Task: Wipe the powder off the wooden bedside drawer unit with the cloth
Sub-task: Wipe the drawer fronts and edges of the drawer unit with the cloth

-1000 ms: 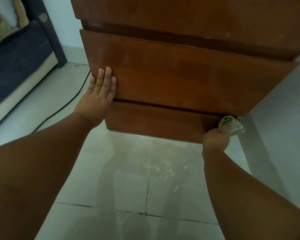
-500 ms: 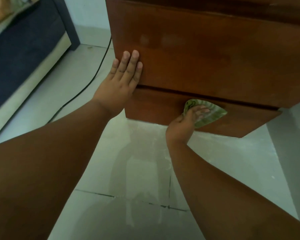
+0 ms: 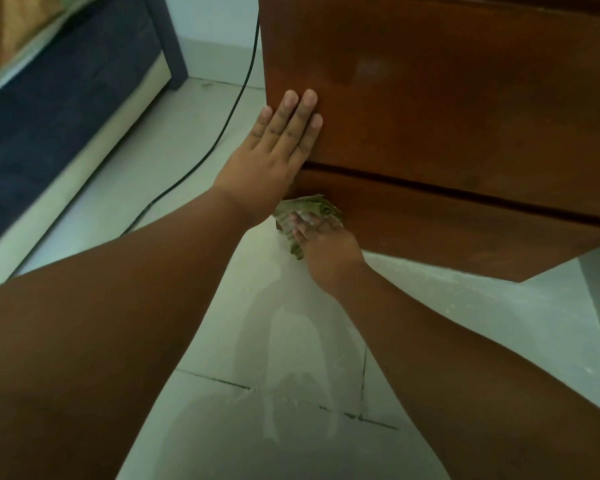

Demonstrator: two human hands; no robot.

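The wooden bedside drawer unit [image 3: 447, 133] fills the upper right, its drawer fronts facing me. My left hand [image 3: 274, 157] lies flat, fingers together, on the left edge of the upper drawer front. My right hand [image 3: 323, 244] presses a crumpled green cloth [image 3: 305, 209] against the left end of the bottom drawer front, just below my left wrist. White powder dusts my right fingers. Part of the cloth is hidden under the hand.
White powder [image 3: 447, 282] is scattered on the pale tiled floor [image 3: 222, 427] beneath the unit. A black cable [image 3: 222, 133] runs along the floor left of the unit. A dark blue bed base [image 3: 49, 98] stands at the far left.
My right hand has swept the cloth leftward along the bottom drawer front, from its right end to its left end. My left hand has stayed flat on the upper drawer.
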